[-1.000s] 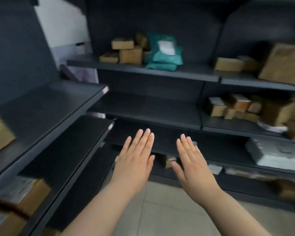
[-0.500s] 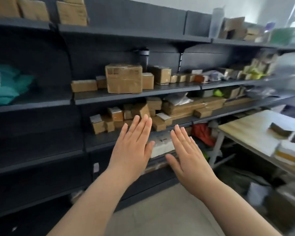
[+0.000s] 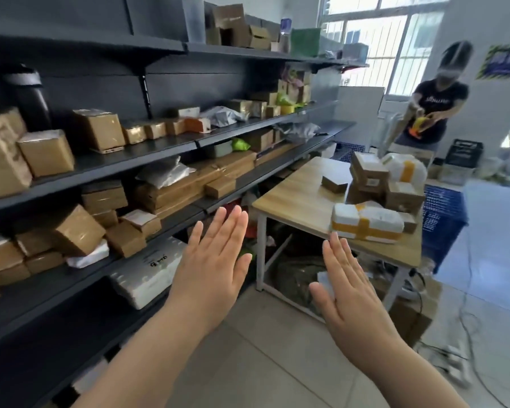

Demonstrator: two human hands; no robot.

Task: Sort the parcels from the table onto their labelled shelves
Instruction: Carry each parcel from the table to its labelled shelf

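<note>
Cardboard parcels (image 3: 99, 129) on grey shelves (image 3: 117, 164), wrapped parcels (image 3: 367, 220) on table (image 3: 295, 192)

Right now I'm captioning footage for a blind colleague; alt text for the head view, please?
The left hand and right hand are raised, open and empty, before dark shelves crowded with cardboard boxes. To the right, a wooden table holds parcels; another person stands beyond.

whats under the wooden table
Under the table, a dark mottled bundle lies on the floor, with a cardboard box and cables by one leg. The right hand covers part of the space, and the back is too dark to tell.
</note>
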